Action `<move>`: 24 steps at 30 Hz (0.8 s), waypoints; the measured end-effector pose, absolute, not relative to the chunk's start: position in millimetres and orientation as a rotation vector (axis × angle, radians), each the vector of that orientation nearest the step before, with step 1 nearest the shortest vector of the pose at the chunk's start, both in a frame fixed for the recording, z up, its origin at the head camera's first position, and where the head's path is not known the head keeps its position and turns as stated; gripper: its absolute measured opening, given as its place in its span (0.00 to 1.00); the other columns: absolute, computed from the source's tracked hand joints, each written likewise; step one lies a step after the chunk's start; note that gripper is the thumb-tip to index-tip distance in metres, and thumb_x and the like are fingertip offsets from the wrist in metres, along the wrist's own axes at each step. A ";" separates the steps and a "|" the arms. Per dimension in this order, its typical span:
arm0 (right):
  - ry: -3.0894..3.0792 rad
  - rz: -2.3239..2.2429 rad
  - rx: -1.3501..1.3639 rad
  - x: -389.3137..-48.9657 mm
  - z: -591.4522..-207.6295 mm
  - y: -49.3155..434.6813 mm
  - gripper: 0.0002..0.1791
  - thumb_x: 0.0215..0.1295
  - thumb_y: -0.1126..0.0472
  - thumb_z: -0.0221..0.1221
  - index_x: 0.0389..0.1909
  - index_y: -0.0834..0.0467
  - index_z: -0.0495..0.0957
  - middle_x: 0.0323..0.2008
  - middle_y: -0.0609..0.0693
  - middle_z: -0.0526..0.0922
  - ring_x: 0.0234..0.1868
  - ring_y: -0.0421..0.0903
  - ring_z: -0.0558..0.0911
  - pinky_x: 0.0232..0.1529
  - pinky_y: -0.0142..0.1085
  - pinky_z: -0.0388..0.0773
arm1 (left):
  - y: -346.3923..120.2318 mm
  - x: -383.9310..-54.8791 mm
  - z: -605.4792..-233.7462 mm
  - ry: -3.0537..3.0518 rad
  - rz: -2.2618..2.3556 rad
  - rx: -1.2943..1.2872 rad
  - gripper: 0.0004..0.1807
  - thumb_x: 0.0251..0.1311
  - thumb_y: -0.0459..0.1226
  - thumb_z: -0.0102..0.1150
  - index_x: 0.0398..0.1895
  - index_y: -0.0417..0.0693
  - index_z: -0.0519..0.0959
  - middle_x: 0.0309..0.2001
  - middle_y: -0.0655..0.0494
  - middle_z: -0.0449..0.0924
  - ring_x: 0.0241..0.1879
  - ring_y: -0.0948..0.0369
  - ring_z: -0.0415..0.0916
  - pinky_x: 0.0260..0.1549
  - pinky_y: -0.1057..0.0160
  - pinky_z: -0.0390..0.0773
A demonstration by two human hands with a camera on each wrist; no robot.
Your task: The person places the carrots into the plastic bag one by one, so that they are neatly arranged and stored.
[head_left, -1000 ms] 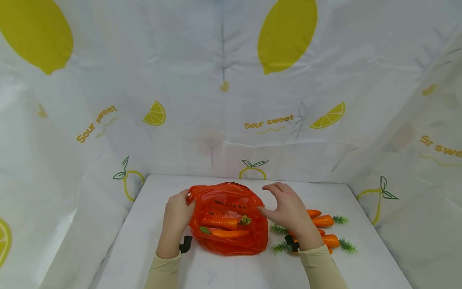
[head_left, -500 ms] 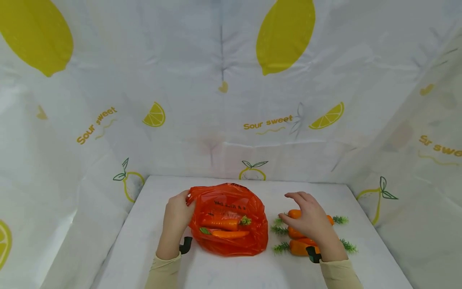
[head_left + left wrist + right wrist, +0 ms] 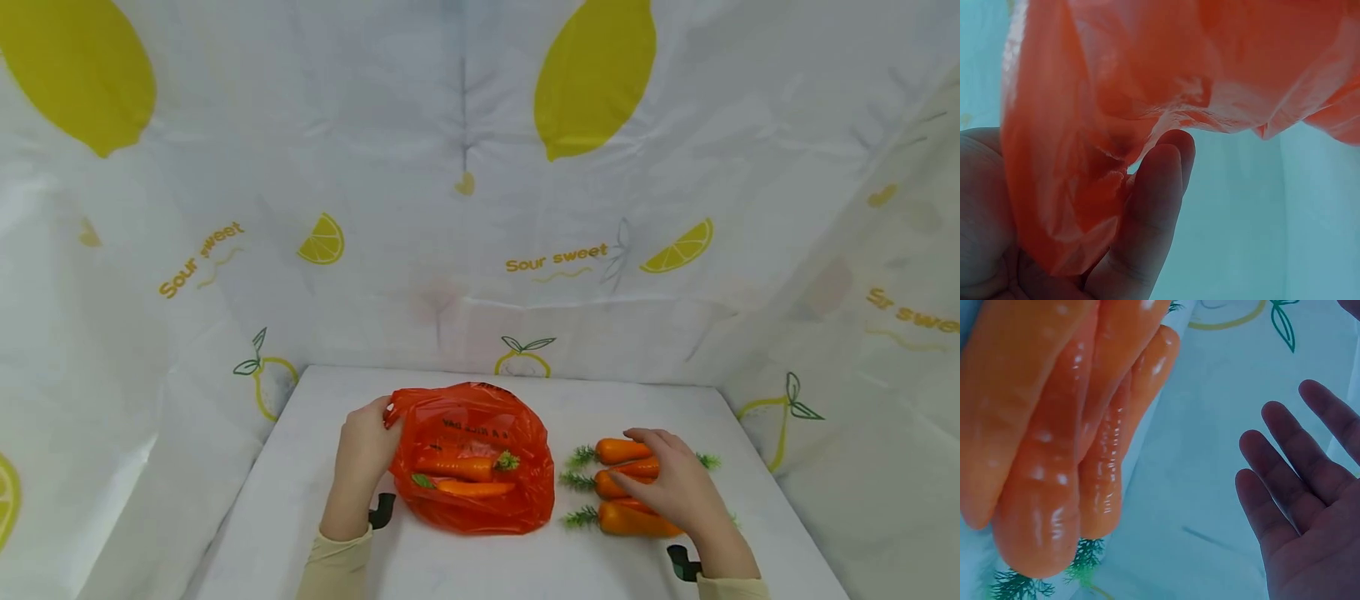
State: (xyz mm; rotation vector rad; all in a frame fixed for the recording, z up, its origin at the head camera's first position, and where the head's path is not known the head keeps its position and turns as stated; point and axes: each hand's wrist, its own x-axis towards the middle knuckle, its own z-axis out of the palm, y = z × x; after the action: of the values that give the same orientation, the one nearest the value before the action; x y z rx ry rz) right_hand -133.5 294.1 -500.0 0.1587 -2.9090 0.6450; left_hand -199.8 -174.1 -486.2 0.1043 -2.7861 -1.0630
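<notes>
My left hand (image 3: 365, 450) pinches the left edge of a red plastic bag (image 3: 525, 433); in the left wrist view the bag's film (image 3: 1054, 187) runs between thumb and fingers. Inside the bag's mouth lie a carrot with a leafy top (image 3: 461, 467) and a smooth orange piece with a green tip (image 3: 476, 488). Over the pile of carrots on the right, my right hand (image 3: 678, 483) hovers with fingers spread and holds nothing. The pile shows a back carrot (image 3: 618, 451), a middle carrot (image 3: 611, 484) and a front carrot (image 3: 630, 520). In the right wrist view, carrots (image 3: 1041, 506) lie apart from the fingers.
Everything lies on a white table (image 3: 465, 575). A white curtain (image 3: 405, 317) printed with lemons encloses the back and both sides. A black strap piece shows at each wrist.
My right hand has left the bag's right side and moved right and nearer, over the carrots. The left hand still pinches the bag's edge; the bag's right side has sagged slightly inward.
</notes>
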 end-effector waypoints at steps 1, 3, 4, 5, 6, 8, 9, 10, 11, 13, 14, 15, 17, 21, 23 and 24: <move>-2.920 0.649 0.140 -131.3 -502.9 297.1 0.42 0.64 0.35 0.78 0.70 0.55 0.81 0.67 0.62 0.84 0.68 0.68 0.80 0.65 0.72 0.79 | -173.8 -199.8 -485.9 -2.790 -1.072 0.105 0.27 0.76 0.39 0.69 0.74 0.38 0.80 0.61 0.38 0.89 0.50 0.46 0.90 0.52 0.45 0.92; -2.949 0.661 0.104 -126.5 -508.0 303.0 0.41 0.64 0.34 0.77 0.70 0.55 0.81 0.67 0.62 0.84 0.67 0.67 0.80 0.63 0.72 0.80 | -173.2 -199.9 -485.4 -2.799 -1.082 0.112 0.28 0.76 0.39 0.69 0.74 0.38 0.79 0.61 0.37 0.89 0.52 0.45 0.90 0.53 0.44 0.92; -2.963 0.669 0.087 -124.4 -510.2 305.7 0.42 0.64 0.34 0.77 0.70 0.55 0.81 0.67 0.63 0.84 0.66 0.67 0.80 0.62 0.72 0.81 | -172.9 -199.9 -485.1 -2.803 -1.085 0.117 0.28 0.76 0.39 0.69 0.74 0.38 0.79 0.62 0.37 0.89 0.53 0.45 0.90 0.53 0.44 0.91; -2.974 0.673 0.071 -122.6 -512.5 308.3 0.42 0.64 0.33 0.77 0.70 0.55 0.82 0.66 0.62 0.84 0.65 0.66 0.81 0.61 0.71 0.82 | -172.6 -200.0 -484.9 -2.806 -1.084 0.122 0.28 0.76 0.39 0.69 0.75 0.38 0.79 0.62 0.37 0.89 0.54 0.45 0.90 0.54 0.44 0.91; -2.984 0.676 0.059 -120.8 -514.6 310.9 0.42 0.64 0.33 0.77 0.69 0.55 0.82 0.65 0.62 0.85 0.64 0.65 0.82 0.59 0.70 0.83 | -172.4 -200.2 -484.6 -2.809 -1.082 0.126 0.28 0.76 0.39 0.69 0.75 0.38 0.79 0.62 0.37 0.89 0.54 0.44 0.90 0.54 0.44 0.91; -2.990 0.672 0.043 -117.6 -518.6 315.6 0.42 0.63 0.31 0.77 0.68 0.55 0.82 0.64 0.61 0.85 0.61 0.63 0.82 0.58 0.69 0.84 | -172.2 -200.4 -484.2 -2.812 -1.073 0.134 0.28 0.76 0.39 0.69 0.75 0.38 0.79 0.62 0.37 0.88 0.55 0.44 0.90 0.54 0.44 0.91; -2.985 0.670 0.042 -116.0 -520.6 317.6 0.42 0.62 0.31 0.77 0.66 0.55 0.83 0.62 0.59 0.86 0.60 0.62 0.83 0.57 0.68 0.85 | -172.1 -200.6 -484.1 -2.813 -1.068 0.135 0.29 0.76 0.39 0.69 0.75 0.38 0.79 0.63 0.37 0.88 0.55 0.44 0.90 0.54 0.44 0.91; -2.976 0.670 0.046 -114.8 -522.6 319.7 0.42 0.61 0.30 0.78 0.65 0.55 0.84 0.61 0.58 0.87 0.59 0.62 0.83 0.57 0.67 0.85 | -172.1 -200.7 -484.0 -2.813 -1.066 0.136 0.29 0.76 0.40 0.69 0.75 0.38 0.79 0.63 0.37 0.88 0.55 0.44 0.90 0.54 0.44 0.91; -2.963 0.669 0.054 -113.5 -524.8 321.7 0.41 0.60 0.30 0.78 0.63 0.55 0.84 0.59 0.56 0.87 0.59 0.60 0.83 0.57 0.65 0.85 | -172.1 -200.9 -483.9 -2.813 -1.065 0.137 0.29 0.76 0.40 0.69 0.75 0.38 0.79 0.63 0.37 0.88 0.55 0.44 0.90 0.54 0.44 0.91; -2.941 0.675 0.069 -111.0 -529.1 325.1 0.39 0.59 0.31 0.79 0.61 0.53 0.85 0.57 0.52 0.88 0.59 0.58 0.83 0.57 0.63 0.85 | -172.1 -201.0 -483.7 -2.813 -1.066 0.139 0.29 0.76 0.40 0.69 0.75 0.38 0.79 0.63 0.36 0.88 0.56 0.43 0.90 0.55 0.44 0.90; -2.937 0.681 0.073 -110.0 -531.4 326.4 0.38 0.58 0.31 0.80 0.60 0.52 0.86 0.57 0.50 0.88 0.58 0.57 0.83 0.56 0.61 0.85 | -172.1 -201.0 -483.7 -2.813 -1.069 0.143 0.29 0.76 0.40 0.69 0.75 0.38 0.78 0.64 0.36 0.88 0.56 0.43 0.90 0.55 0.44 0.90; -2.935 0.685 0.078 -108.9 -533.8 327.8 0.37 0.58 0.32 0.80 0.60 0.51 0.86 0.57 0.49 0.89 0.58 0.56 0.84 0.57 0.60 0.85 | -172.1 -200.9 -483.7 -2.813 -1.073 0.146 0.29 0.76 0.40 0.69 0.76 0.38 0.78 0.64 0.36 0.88 0.57 0.43 0.90 0.55 0.44 0.90; -2.950 0.685 0.078 -107.0 -538.5 330.2 0.38 0.58 0.33 0.81 0.61 0.52 0.86 0.57 0.49 0.89 0.59 0.56 0.85 0.57 0.60 0.85 | -172.1 -200.7 -483.7 -2.813 -1.081 0.155 0.29 0.76 0.40 0.69 0.76 0.38 0.78 0.64 0.36 0.87 0.57 0.42 0.90 0.55 0.43 0.90; -3.018 0.680 0.020 -106.3 -545.1 334.0 0.44 0.57 0.30 0.79 0.64 0.56 0.85 0.60 0.55 0.89 0.60 0.59 0.85 0.60 0.64 0.84 | -172.4 -200.3 -484.2 -2.813 -1.085 0.166 0.30 0.76 0.40 0.69 0.76 0.38 0.78 0.64 0.35 0.87 0.58 0.42 0.90 0.55 0.43 0.90; -3.052 0.687 -0.025 -106.6 -546.3 335.7 0.47 0.56 0.28 0.79 0.64 0.59 0.84 0.61 0.58 0.88 0.61 0.62 0.84 0.62 0.67 0.83 | -172.1 -200.2 -484.7 -2.815 -1.080 0.165 0.30 0.76 0.39 0.69 0.76 0.38 0.78 0.64 0.36 0.87 0.58 0.42 0.89 0.55 0.43 0.90; -3.066 0.690 -0.051 -107.0 -546.9 336.4 0.48 0.55 0.28 0.79 0.64 0.59 0.83 0.62 0.59 0.87 0.62 0.63 0.83 0.63 0.67 0.82 | -172.1 -200.3 -485.0 -2.815 -1.076 0.162 0.30 0.76 0.39 0.69 0.76 0.38 0.78 0.64 0.36 0.87 0.58 0.42 0.90 0.55 0.43 0.90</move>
State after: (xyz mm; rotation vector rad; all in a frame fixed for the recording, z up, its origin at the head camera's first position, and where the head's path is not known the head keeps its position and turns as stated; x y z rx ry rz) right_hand -107.0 336.4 -546.9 -0.0514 -3.0656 0.6903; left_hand -200.3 -172.1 -485.0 0.1624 -2.8152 -1.0765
